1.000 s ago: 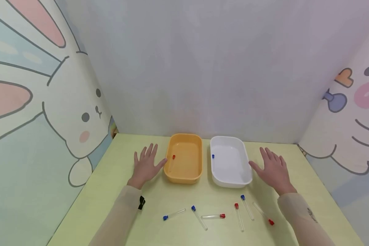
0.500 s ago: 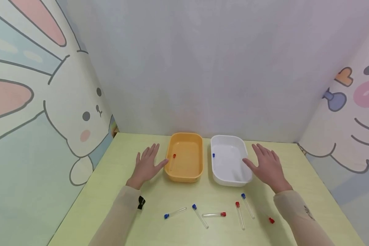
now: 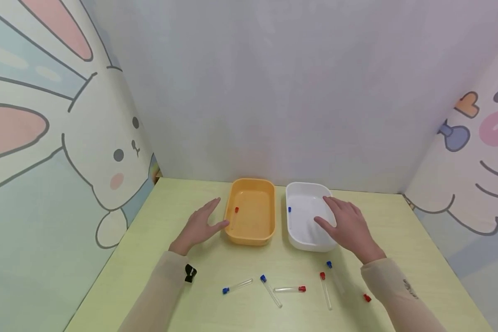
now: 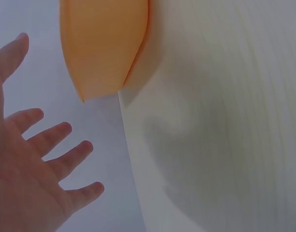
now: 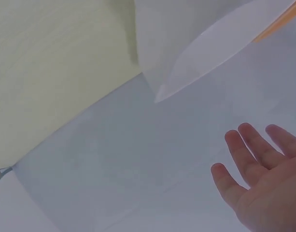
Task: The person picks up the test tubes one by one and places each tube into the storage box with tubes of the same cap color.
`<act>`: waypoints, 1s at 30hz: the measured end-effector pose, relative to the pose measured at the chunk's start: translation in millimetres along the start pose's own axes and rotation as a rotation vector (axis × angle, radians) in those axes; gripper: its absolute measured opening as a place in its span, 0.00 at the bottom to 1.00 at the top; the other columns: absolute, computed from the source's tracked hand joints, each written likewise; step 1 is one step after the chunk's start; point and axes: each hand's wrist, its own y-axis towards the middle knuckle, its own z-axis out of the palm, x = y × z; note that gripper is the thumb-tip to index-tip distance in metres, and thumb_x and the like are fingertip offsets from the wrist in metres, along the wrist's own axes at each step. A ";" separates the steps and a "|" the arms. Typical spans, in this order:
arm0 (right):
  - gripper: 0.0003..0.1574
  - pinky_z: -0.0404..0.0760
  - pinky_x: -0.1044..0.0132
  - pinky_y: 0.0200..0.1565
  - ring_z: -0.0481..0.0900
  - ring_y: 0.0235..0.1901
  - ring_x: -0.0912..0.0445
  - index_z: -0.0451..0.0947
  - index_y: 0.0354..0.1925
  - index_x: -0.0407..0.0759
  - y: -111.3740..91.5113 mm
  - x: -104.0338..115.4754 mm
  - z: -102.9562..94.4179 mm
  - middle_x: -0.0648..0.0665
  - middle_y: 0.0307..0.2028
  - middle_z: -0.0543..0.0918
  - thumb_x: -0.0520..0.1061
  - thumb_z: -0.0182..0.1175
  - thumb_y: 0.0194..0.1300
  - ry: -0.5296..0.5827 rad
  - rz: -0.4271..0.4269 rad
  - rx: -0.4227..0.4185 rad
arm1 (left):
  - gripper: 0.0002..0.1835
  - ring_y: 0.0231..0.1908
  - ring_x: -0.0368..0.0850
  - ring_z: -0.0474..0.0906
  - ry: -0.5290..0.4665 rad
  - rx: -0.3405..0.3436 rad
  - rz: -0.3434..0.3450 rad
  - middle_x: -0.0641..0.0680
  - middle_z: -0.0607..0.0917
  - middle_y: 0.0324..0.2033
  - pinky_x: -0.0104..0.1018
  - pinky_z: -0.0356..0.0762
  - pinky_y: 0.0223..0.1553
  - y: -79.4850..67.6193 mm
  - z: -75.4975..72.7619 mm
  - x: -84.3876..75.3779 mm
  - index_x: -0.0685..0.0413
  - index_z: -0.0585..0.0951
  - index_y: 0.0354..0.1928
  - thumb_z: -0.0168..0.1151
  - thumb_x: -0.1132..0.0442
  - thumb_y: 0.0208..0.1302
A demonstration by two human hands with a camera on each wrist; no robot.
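Note:
My left hand point(image 3: 198, 228) hovers at the left side of the orange tray point(image 3: 255, 237), fingers spread and nothing held; its thumb overlaps the tray's rim in the head view. In the left wrist view the palm stands apart from the tray's wall point(image 4: 106, 43). Over the right rim of the white tray point(image 3: 313, 246) is my right hand point(image 3: 350, 228), its fingers extended and holding nothing. One red-capped test tube point(image 3: 236, 210) lies in the orange tray, and a blue-capped one point(image 3: 289, 210) lies in the white tray.
Several capped test tubes lie on the table in front of the trays, among them a blue-capped tube point(image 3: 237, 286), another blue-capped tube point(image 3: 271, 291) and a red-capped tube point(image 3: 289, 289). A red cap point(image 3: 367, 298) shows near the right sleeve. Curtains with cartoon animals surround the table.
My right hand has moved left, from beside the white tray to over its right edge. My left hand has turned slightly, its fingers appearing closer together. The trays and tubes stay in place.

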 end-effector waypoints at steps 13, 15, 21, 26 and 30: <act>0.41 0.64 0.42 0.64 0.71 0.62 0.44 0.68 0.65 0.45 -6.0 40.8 1.9 0.42 0.60 0.76 0.64 0.60 0.62 0.014 -0.133 -0.009 | 0.47 0.73 0.58 0.55 -0.119 0.044 0.016 0.55 0.59 0.73 0.62 0.59 0.69 1.1 9.7 -0.1 0.43 0.56 0.74 0.63 0.37 0.57; 0.39 0.66 0.43 0.63 0.73 0.60 0.44 0.70 0.63 0.45 -8.6 44.5 3.4 0.42 0.58 0.78 0.63 0.62 0.60 0.006 -0.159 -0.020 | 0.46 0.73 0.58 0.55 -0.130 0.045 0.013 0.54 0.60 0.73 0.61 0.59 0.69 1.2 11.5 -0.3 0.43 0.57 0.74 0.64 0.38 0.57; 0.32 0.73 0.49 0.58 0.78 0.52 0.48 0.78 0.55 0.46 -19.4 54.5 6.9 0.45 0.49 0.82 0.59 0.67 0.56 -0.012 -0.243 -0.050 | 0.46 0.73 0.58 0.55 -0.132 0.056 0.001 0.54 0.60 0.73 0.60 0.59 0.69 1.9 18.6 3.3 0.42 0.57 0.74 0.65 0.39 0.57; 0.27 0.77 0.55 0.50 0.80 0.46 0.53 0.81 0.50 0.48 -30.8 59.7 9.3 0.50 0.44 0.83 0.58 0.70 0.54 -0.017 -0.287 -0.047 | 0.46 0.73 0.58 0.56 -0.159 0.062 -0.016 0.54 0.60 0.73 0.61 0.59 0.69 1.5 21.7 5.8 0.42 0.58 0.73 0.66 0.39 0.56; 0.25 0.78 0.58 0.46 0.80 0.42 0.56 0.83 0.47 0.49 -40.3 59.9 13.7 0.52 0.41 0.83 0.57 0.71 0.52 -0.020 -0.310 -0.030 | 0.46 0.72 0.59 0.56 -0.171 0.072 -0.004 0.54 0.60 0.73 0.62 0.60 0.68 0.4 23.6 7.9 0.44 0.58 0.73 0.65 0.39 0.56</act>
